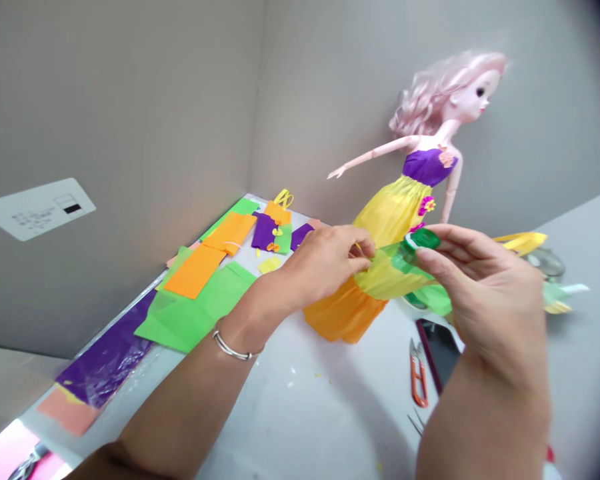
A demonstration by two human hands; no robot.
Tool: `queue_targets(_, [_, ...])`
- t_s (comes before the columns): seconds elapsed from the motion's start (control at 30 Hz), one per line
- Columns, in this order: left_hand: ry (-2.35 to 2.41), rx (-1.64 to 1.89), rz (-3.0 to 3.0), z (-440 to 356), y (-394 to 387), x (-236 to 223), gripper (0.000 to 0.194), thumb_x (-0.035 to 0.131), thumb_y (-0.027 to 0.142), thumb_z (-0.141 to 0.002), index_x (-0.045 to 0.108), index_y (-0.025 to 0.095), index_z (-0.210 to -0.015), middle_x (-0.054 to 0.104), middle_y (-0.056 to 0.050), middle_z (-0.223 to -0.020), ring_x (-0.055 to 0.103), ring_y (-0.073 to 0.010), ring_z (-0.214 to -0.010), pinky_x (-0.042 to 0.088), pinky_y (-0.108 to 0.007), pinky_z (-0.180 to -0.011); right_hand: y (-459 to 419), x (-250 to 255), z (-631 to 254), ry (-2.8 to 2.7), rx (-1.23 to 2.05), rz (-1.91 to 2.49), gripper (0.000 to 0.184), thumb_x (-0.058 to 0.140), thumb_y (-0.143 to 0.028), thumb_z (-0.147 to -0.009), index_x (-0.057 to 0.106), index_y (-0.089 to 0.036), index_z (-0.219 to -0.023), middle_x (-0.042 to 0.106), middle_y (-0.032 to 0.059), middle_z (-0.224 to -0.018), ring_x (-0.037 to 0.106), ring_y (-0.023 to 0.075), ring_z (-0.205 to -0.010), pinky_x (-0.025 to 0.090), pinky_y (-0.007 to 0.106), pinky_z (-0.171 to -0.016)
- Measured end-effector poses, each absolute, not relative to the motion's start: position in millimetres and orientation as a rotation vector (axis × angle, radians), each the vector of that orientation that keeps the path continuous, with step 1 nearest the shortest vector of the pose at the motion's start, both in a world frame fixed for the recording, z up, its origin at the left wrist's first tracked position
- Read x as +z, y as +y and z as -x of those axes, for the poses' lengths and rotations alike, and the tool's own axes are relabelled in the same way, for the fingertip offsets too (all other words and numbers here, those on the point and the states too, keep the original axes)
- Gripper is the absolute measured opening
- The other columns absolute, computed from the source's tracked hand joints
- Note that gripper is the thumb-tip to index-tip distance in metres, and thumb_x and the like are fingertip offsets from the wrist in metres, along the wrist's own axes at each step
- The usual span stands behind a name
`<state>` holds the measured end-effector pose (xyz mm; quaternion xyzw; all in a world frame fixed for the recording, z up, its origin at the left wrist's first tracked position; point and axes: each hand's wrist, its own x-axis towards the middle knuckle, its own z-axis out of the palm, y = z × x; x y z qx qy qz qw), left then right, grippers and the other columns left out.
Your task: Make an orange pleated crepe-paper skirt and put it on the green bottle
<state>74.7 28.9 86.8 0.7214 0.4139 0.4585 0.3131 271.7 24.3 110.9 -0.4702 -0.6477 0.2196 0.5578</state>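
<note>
Left hand (325, 263) and right hand (485, 287) half-closed, both pinching a green-and-yellow paper piece (395, 273) between them, open white worktop (300, 407) below, orange-handled snips (419, 373) toward the right edge, coloured paper sheets (195, 293) along the left edge, paper-dressed doll (420, 180) just beyond the hands, grey back wall (155, 100) at the far edge

From my remote view, the white table (300, 427) runs away toward twelve o'clock. At ten o'clock I see overlapping sheets of green, orange and purple paper (195, 320), with a pink sheet (67, 411) at eight. At four o'clock, orange-handled snips (419, 377) lie just beside a phone (440, 353).
</note>
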Motion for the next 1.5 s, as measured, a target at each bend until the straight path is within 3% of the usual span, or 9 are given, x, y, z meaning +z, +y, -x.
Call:
queue_targets(0.1, [1.112,1.180,-1.985,-75.5,25.7,91.0,0.018,0.061,0.006,-0.086,0.065,0.019,-0.075,0.072,0.000,-0.086,0.065,-0.0177,-0.090,0.050,-0.032,-0.084,24.4,110.5,-272.0,-1.529,0.510,1.108,0.031,0.085,-0.030,-0.071,0.077,-0.025,-0.101,0.077,0.0024,-0.094,0.073,0.0193,-0.088,0.063,0.031,-0.081])
queue_targets(0.33, [1.129,1.192,-2.008,-78.0,26.2,90.2,0.018,0.057,0.007,-0.085,0.062,0.019,-0.072,0.071,0.001,-0.085,0.062,-0.0174,-0.089,0.048,-0.032,-0.084,24.2,110.8,-271.9,-1.536,0.520,1.110,0.030,0.085,-0.028,-0.072,0.077,-0.025,-0.101,0.078,0.0018,-0.094,0.073,0.0169,-0.086,0.062,0.027,-0.081])
queue_targets(0.63, [1.029,1.171,-1.881,-72.5,26.4,90.9,0.018,0.060,0.006,-0.080,0.062,0.019,-0.068,0.076,0.000,-0.108,0.065,-0.0173,-0.098,0.048,-0.034,-0.093,23.6,110.6,-272.4,-1.541,0.515,1.116,0.032,0.086,-0.030,-0.070,0.077,-0.025,-0.101,0.077,0.0024,-0.092,0.073,0.0201,-0.085,0.063,0.033,-0.080])
queue_targets(0.87, [1.003,1.162,-1.891,-70.0,30.3,89.3,0.014,0.060,0.010,-0.081,0.066,0.019,-0.071,0.074,-0.001,-0.098,0.065,-0.0187,-0.100,0.047,-0.038,-0.097,23.0,110.3,-272.5,-1.539,0.527,1.120,0.032,0.086,-0.029,-0.071,0.077,-0.025,-0.102,0.077,0.0026,-0.093,0.073,0.0189,-0.085,0.062,0.030,-0.079])
queue_targets(1.03, [1.010,1.131,-1.815,-66.8,27.2,93.8,0.010,0.061,0.012,-0.082,0.068,0.018,-0.079,0.070,-0.002,-0.094,0.065,-0.0171,-0.094,0.051,-0.032,-0.086,22.6,109.9,-272.2,-1.539,0.534,1.113,0.030,0.085,-0.028,-0.072,0.077,-0.027,-0.101,0.078,0.0008,-0.094,0.073,0.0159,-0.084,0.061,0.023,-0.076])
queue_targets(1.17, [0.988,1.139,-1.816,-64.8,25.7,95.7,0.009,0.060,0.011,-0.083,0.065,0.018,-0.080,0.069,0.000,-0.087,0.064,-0.0152,-0.090,0.048,-0.031,-0.088,21.3,110.8,-269.9,-1.547,0.543,1.107,0.029,0.085,-0.027,-0.072,0.077,-0.028,-0.100,0.078,-0.0003,-0.093,0.073,0.0141,-0.084,0.060,0.019,-0.074])
queue_targets(1.5, [0.881,1.139,-1.819,-57.2,25.4,97.8,0.013,0.054,0.007,-0.085,0.060,0.018,-0.081,0.066,0.000,-0.085,0.063,-0.0140,-0.085,0.051,-0.029,-0.080,21.1,112.1,-268.9,-1.575,0.532,1.114,0.032,0.084,-0.031,-0.073,0.076,-0.025,-0.103,0.077,0.0034,-0.097,0.073,0.0215,-0.089,0.063,0.036,-0.082])
